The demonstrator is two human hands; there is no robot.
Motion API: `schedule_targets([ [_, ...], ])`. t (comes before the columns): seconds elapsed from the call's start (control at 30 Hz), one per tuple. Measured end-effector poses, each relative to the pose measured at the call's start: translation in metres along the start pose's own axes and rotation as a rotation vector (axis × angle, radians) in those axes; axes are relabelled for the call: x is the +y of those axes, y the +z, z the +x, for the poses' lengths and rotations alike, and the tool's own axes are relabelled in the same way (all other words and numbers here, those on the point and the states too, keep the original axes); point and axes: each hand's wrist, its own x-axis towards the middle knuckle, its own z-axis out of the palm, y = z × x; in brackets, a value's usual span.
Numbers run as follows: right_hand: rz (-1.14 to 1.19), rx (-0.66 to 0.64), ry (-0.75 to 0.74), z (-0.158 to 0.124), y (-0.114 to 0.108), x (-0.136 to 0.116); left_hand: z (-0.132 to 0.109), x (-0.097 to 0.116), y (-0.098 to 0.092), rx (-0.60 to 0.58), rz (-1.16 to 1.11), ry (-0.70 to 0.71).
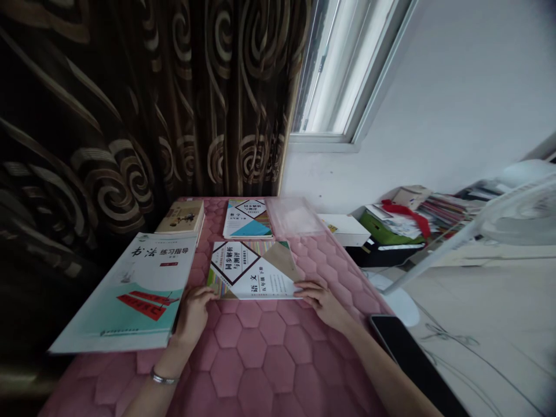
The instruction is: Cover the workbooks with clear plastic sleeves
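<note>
A white workbook with a diamond frame and striped corners lies sideways on the pink quilted table cover. At its lower left corner, my left hand grips the edge, a silver bracelet on the wrist. My right hand holds the lower right corner, fingers over the edge. Just beyond lies a blue and white workbook, beside a clear plastic sheet or folder. Left of my left hand is a larger calligraphy book, with red strips on its cover, in front of a brown book stack.
A dark patterned curtain hangs behind the table, beside a window. To the right are a white box, piled books, a white fan and floor cables. A dark flat object sits by my right forearm.
</note>
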Motion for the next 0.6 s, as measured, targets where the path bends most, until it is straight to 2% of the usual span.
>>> schedule_targets([
  [0.17,0.042,-0.027,-0.024,-0.001,0.0,0.005,0.0,-0.003,-0.001,0.004,-0.012,-0.001],
  [0.27,0.047,-0.052,-0.029,-0.003,-0.001,0.009,-0.001,0.008,-0.007,-0.015,0.046,-0.004],
  [0.37,0.054,-0.106,-0.034,0.001,-0.009,0.006,-0.003,0.033,-0.01,-0.05,0.22,-0.017],
  [0.43,0.021,-0.124,-0.003,0.011,-0.013,-0.003,-0.003,0.057,-0.006,-0.084,0.341,-0.027],
  [0.5,-0.102,-0.114,0.072,0.029,-0.014,-0.016,0.0,0.083,0.006,-0.14,0.383,0.02],
  [0.6,-0.419,-0.037,0.19,0.068,-0.007,-0.037,0.006,0.119,0.032,-0.208,0.356,0.129],
])
